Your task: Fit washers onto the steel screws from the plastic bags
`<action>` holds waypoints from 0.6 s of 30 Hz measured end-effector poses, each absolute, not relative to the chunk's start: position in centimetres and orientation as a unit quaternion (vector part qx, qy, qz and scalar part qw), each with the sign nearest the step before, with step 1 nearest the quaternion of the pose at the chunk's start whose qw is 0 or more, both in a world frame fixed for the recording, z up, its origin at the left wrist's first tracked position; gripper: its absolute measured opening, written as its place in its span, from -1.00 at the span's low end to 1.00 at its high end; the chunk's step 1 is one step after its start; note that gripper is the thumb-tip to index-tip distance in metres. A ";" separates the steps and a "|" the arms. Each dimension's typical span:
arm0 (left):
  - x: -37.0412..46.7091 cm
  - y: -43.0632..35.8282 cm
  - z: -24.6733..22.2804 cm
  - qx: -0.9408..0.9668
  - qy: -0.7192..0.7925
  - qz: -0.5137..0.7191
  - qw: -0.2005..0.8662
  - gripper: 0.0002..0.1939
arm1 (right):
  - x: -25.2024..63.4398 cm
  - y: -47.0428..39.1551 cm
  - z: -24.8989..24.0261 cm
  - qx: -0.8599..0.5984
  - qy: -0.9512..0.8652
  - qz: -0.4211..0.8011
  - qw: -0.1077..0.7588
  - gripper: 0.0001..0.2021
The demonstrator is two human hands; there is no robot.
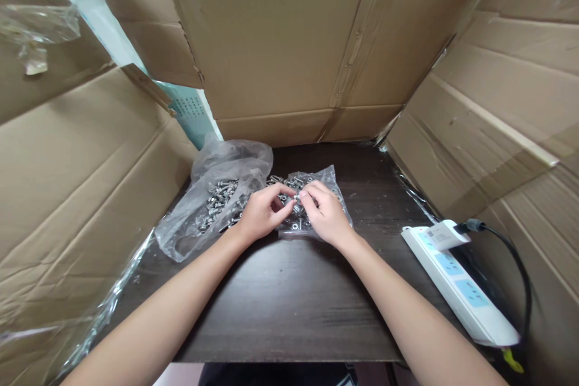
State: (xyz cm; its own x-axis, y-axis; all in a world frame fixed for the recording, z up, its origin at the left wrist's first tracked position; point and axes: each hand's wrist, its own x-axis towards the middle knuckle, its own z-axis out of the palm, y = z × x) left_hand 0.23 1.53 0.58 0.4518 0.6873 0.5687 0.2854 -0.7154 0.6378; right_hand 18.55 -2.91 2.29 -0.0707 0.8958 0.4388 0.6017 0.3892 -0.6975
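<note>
Two bare hands met above a dark wooden table (280, 301), pinching one small metal fastener (297, 197) between them. The left hand (260, 212) was curved, its thumb and forefinger nearly together at the fastener's left side; the right hand (329, 214) was curled more tightly, fingertips closed on its right side. The fastener was too small and covered to tell which way it pointed or how its long axis lay. It was above a flat clear bag (332, 178) strewn with metal hardware. Just left, a crumpled plastic bag (246, 154) held a heap of bolts (221, 199), pointing every way. A white power strip (470, 295) lay slantwise at far right.
</note>
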 end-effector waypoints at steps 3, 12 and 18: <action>0.2 1.5 0.6 0.816 0.297 0.437 0.233 -0.89 | 18.6 -3.0 2.1 -0.520 -0.709 0.171 0.445 -0.94; 0.3 1.6 0.5 0.819 0.293 0.437 0.230 -0.89 | 18.3 -3.1 1.9 -0.517 -0.685 0.190 0.477 -0.81; 0.2 1.5 0.7 0.822 0.293 0.433 0.226 -0.90 | 18.4 -3.2 2.3 -0.524 -0.675 0.207 0.477 -0.82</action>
